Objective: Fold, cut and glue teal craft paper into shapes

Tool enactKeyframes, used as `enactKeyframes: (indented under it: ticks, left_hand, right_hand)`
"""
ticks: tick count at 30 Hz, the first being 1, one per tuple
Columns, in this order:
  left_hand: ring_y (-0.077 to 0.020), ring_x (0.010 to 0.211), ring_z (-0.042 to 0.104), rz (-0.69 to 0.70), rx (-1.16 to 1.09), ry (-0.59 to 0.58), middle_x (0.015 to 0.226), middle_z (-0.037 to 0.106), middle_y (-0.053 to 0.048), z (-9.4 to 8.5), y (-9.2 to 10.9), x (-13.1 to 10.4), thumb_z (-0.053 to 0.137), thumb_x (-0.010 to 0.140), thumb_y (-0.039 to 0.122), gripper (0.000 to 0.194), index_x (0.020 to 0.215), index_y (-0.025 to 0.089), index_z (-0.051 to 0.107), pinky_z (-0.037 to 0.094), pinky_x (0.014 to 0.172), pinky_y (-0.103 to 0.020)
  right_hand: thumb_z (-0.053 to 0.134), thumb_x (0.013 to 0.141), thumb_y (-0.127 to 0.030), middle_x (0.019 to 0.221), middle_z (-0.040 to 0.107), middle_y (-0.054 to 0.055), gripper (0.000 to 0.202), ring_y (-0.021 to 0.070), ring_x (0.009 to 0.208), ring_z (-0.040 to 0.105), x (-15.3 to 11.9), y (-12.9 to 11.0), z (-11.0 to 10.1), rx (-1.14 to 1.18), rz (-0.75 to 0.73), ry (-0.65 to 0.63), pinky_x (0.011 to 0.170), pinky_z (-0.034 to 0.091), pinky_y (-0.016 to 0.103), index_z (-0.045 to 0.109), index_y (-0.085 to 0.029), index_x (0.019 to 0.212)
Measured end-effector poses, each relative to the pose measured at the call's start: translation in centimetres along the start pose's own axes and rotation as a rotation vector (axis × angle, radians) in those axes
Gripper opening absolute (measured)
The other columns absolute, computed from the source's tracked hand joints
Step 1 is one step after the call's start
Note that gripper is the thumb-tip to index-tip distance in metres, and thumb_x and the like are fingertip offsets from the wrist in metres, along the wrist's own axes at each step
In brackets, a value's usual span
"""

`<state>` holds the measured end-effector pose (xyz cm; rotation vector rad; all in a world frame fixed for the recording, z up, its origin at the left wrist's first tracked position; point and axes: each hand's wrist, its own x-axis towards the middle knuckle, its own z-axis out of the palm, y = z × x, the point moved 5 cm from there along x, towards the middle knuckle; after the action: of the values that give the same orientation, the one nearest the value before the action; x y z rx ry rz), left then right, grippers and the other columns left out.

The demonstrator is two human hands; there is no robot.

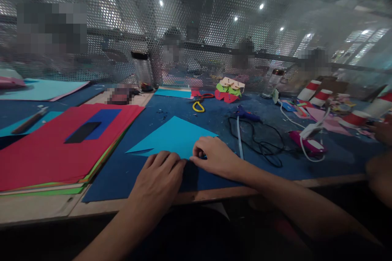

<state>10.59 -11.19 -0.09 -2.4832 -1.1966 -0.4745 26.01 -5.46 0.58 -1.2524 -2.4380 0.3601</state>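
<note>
A sheet of bright blue paper point(174, 134), folded into a triangle with its point facing away, lies on the dark blue table mat. My left hand point(162, 171) bends its fingers down over the near folded edge, and its fingertips are partly hidden. Beside it, my right hand point(219, 155) is curled at the right part of the same edge, thumb and forefinger pinched together on the paper. The two hands are a small gap apart. Behind the paper are scissors point(199, 107) with a yellow handle and a red-orange handle.
Left, a stack of coloured sheets point(45, 151) bears blue and black strips. A glue gun point(246, 114) with a looped black cord point(260, 147) lies right, near a magenta device point(309, 142). Behind stand layered paper shapes point(229, 89), bottles and a perforated metal screen point(199, 28). Another person's arm point(379, 171) shows far right.
</note>
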Motion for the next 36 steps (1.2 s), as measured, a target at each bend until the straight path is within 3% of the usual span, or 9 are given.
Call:
enactKeyframes:
  ticks: [4, 10, 14, 25, 30, 36]
  left_hand:
    - [-0.0285, 0.093, 0.058, 0.023, -0.026, 0.03, 0.096, 0.068, -0.007, 0.2, 0.2, -0.2, 0.059, 0.101, 0.023, 0.016, 0.108, 0.02, 0.072, 0.042, 0.08, -0.041]
    - [-0.0268, 0.092, 0.06, 0.022, -0.057, -0.055, 0.102, 0.068, -0.01, 0.2, 0.6, -0.2, 0.058, 0.103, 0.031, 0.026, 0.123, 0.02, 0.07, 0.045, 0.08, -0.041]
    - [-0.0279, 0.091, 0.06, 0.012, -0.026, -0.08, 0.102, 0.068, -0.01, 0.1, 0.8, 0.0, 0.057, 0.103, 0.035, 0.029, 0.123, 0.02, 0.071, 0.046, 0.077, -0.042]
    - [-0.0289, 0.102, 0.06, -0.015, -0.052, -0.02, 0.115, 0.069, -0.012, 0.7, 1.3, -0.3, 0.055, 0.103, 0.031, 0.028, 0.123, 0.015, 0.068, 0.047, 0.085, -0.043]
    - [-0.0271, 0.097, 0.062, 0.023, -0.003, 0.013, 0.111, 0.07, -0.012, 0.7, 1.5, -0.2, 0.049, 0.106, 0.033, 0.031, 0.121, 0.015, 0.068, 0.045, 0.083, -0.042]
    - [-0.0281, 0.096, 0.063, 0.022, -0.007, -0.035, 0.112, 0.07, -0.011, 0.4, 1.8, 0.0, 0.055, 0.104, 0.034, 0.033, 0.131, 0.021, 0.067, 0.042, 0.081, -0.042]
  right_hand:
    - [0.07, 0.093, -0.034, 0.086, 0.067, 0.001, 0.018, 0.0167, 0.084, 0.058, -0.2, 0.1, -0.3, -0.003, 0.004, -0.01, 0.077, 0.035, 0.031, 0.068, -0.018, 0.085]
    - [0.069, 0.094, -0.036, 0.086, 0.068, 0.001, 0.02, 0.0165, 0.084, 0.059, -0.5, 0.5, -0.7, -0.007, 0.018, -0.019, 0.079, 0.035, 0.032, 0.069, -0.019, 0.084]
    - [0.071, 0.093, -0.036, 0.086, 0.068, 0.001, 0.019, 0.0158, 0.082, 0.059, -0.8, 1.0, -0.9, 0.001, 0.034, -0.024, 0.076, 0.036, 0.03, 0.07, -0.018, 0.085]
    - [0.07, 0.092, -0.034, 0.086, 0.068, 0.001, 0.019, 0.016, 0.081, 0.058, -2.4, 2.4, -2.3, 0.0, 0.11, -0.023, 0.073, 0.036, 0.029, 0.068, -0.018, 0.082]
    - [0.069, 0.093, -0.035, 0.087, 0.068, 0.002, 0.02, 0.0165, 0.082, 0.059, -3.0, 3.0, -2.9, -0.007, 0.122, -0.032, 0.073, 0.038, 0.029, 0.069, -0.018, 0.083]
    - [0.069, 0.094, -0.034, 0.088, 0.068, 0.001, 0.019, 0.0155, 0.081, 0.059, -3.6, 3.5, -3.5, -0.001, 0.152, -0.028, 0.072, 0.037, 0.028, 0.069, -0.019, 0.083]
